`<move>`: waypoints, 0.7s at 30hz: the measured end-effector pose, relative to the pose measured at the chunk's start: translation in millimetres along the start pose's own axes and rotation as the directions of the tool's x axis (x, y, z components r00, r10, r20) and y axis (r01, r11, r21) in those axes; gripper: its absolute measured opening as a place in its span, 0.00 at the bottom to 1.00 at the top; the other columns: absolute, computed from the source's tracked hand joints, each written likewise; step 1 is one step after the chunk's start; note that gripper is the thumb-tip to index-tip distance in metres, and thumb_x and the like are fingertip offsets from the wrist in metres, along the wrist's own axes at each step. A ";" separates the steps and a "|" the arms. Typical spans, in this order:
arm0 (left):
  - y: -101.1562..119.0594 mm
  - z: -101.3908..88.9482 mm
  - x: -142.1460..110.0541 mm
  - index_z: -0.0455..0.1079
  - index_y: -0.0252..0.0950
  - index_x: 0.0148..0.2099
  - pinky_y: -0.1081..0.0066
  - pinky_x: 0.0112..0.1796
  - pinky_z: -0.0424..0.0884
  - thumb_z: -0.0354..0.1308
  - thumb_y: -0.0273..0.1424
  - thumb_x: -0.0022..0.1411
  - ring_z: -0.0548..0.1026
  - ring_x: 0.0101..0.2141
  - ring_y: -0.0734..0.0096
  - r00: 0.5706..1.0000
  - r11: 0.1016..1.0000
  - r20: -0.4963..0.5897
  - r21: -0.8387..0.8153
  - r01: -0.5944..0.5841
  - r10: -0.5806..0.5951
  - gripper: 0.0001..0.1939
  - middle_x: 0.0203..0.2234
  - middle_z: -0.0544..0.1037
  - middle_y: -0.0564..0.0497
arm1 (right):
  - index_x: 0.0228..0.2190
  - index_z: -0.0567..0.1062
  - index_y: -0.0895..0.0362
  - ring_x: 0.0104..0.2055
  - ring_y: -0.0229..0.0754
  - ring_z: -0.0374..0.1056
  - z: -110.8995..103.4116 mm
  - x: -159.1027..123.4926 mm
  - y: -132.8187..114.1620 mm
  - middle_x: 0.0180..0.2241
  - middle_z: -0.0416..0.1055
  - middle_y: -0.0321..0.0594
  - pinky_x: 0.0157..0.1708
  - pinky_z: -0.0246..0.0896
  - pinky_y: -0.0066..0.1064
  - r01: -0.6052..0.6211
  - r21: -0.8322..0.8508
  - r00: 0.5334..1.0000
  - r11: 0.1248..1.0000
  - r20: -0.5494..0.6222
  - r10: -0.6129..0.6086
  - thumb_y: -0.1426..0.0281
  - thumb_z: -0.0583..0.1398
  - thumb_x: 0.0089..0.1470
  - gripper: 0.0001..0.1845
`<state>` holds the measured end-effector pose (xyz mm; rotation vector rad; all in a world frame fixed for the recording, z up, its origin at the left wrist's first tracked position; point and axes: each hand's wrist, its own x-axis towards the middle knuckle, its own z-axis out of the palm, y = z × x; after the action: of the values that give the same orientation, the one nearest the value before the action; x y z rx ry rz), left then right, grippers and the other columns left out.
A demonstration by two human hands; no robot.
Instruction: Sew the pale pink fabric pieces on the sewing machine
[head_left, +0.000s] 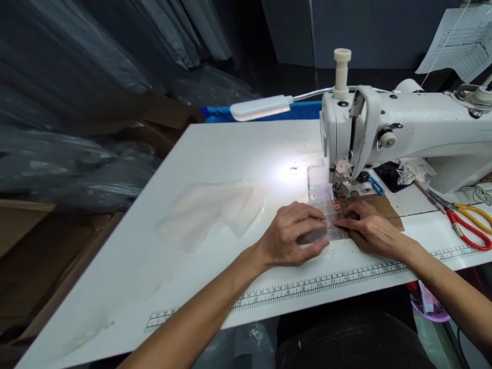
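A small piece of sheer, see-through fabric [329, 207] with pinkish-red marks lies under the presser foot of a white sewing machine [403, 123]. My left hand [294, 233] is at its left edge, with curved fingers and the thumb closing on the near part. On the other side, my right hand [369, 228] has its fingers pressed together on the fabric, the index pointing left. Beneath that hand is a flat brown piece [390, 212]. Fingertips of both hands nearly meet in front of the needle area. A pale flower-like trim [343, 168] is fixed near the needle bar.
On the right lie red-handled scissors [467, 233], yellow-handled scissors [474, 212] and a blue clip-like item [376, 185]. A lamp [261, 107] lights the white table [215, 154]. A printed ruler [307, 288] follows the front edge. Cardboard boxes [34, 287] stand left.
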<state>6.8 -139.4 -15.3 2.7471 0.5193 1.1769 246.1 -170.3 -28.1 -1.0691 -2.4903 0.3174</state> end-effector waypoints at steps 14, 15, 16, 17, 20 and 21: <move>-31.4 11.6 12.3 0.72 0.31 0.49 0.59 0.39 0.75 0.47 0.35 0.72 0.76 0.38 0.61 0.928 0.951 0.372 0.298 -0.086 -0.033 0.16 0.45 0.78 0.39 | 0.48 0.77 0.53 0.45 0.47 0.64 6.1 -2.2 -2.2 0.44 0.69 0.47 0.45 0.68 0.43 -0.018 -0.042 0.998 0.999 -0.060 0.016 0.77 0.55 0.60 0.18; -30.8 11.6 12.2 0.72 0.30 0.49 0.59 0.38 0.75 0.47 0.35 0.72 0.75 0.38 0.61 0.922 0.943 0.387 0.317 -0.099 -0.033 0.17 0.46 0.78 0.39 | 0.48 0.77 0.53 0.46 0.47 0.64 6.2 -2.2 -2.5 0.44 0.69 0.47 0.45 0.68 0.43 -0.019 -0.041 0.998 0.999 -0.061 0.016 0.78 0.54 0.60 0.18; -30.5 11.7 12.4 0.72 0.30 0.49 0.59 0.38 0.74 0.46 0.35 0.72 0.75 0.38 0.61 0.916 0.936 0.400 0.334 -0.112 -0.034 0.17 0.46 0.77 0.38 | 0.48 0.77 0.53 0.46 0.47 0.64 5.8 -2.0 -2.8 0.44 0.69 0.47 0.45 0.68 0.44 -0.019 -0.038 0.998 0.999 -0.063 0.016 0.78 0.54 0.60 0.18; -30.5 11.9 12.9 0.72 0.30 0.49 0.59 0.38 0.74 0.46 0.35 0.72 0.75 0.38 0.60 0.910 0.929 0.414 0.350 -0.124 -0.034 0.18 0.47 0.77 0.38 | 0.47 0.77 0.54 0.46 0.47 0.64 4.9 -1.2 -3.0 0.44 0.69 0.47 0.46 0.68 0.44 -0.016 -0.033 0.998 0.999 -0.064 0.014 0.78 0.54 0.60 0.18; -33.2 14.3 16.8 0.74 0.28 0.47 0.59 0.37 0.71 0.45 0.34 0.72 0.75 0.38 0.59 0.893 0.904 0.448 0.393 -0.166 -0.031 0.18 0.48 0.77 0.37 | 0.47 0.77 0.56 0.45 0.47 0.65 0.0 3.9 -1.7 0.43 0.69 0.48 0.45 0.69 0.42 0.014 -0.025 0.999 1.000 -0.051 -0.015 0.79 0.53 0.59 0.19; -35.0 15.5 18.7 0.74 0.28 0.47 0.59 0.37 0.71 0.45 0.34 0.72 0.75 0.38 0.58 0.889 0.894 0.455 0.413 -0.175 -0.037 0.18 0.48 0.77 0.37 | 0.47 0.77 0.57 0.45 0.47 0.65 -1.7 6.4 -0.5 0.42 0.69 0.49 0.45 0.70 0.42 0.024 -0.031 0.999 0.999 -0.046 -0.025 0.79 0.53 0.59 0.19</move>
<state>20.6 -99.6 -21.4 3.3028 0.7003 0.4085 242.6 -165.9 -24.6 -1.0449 -2.4728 0.2459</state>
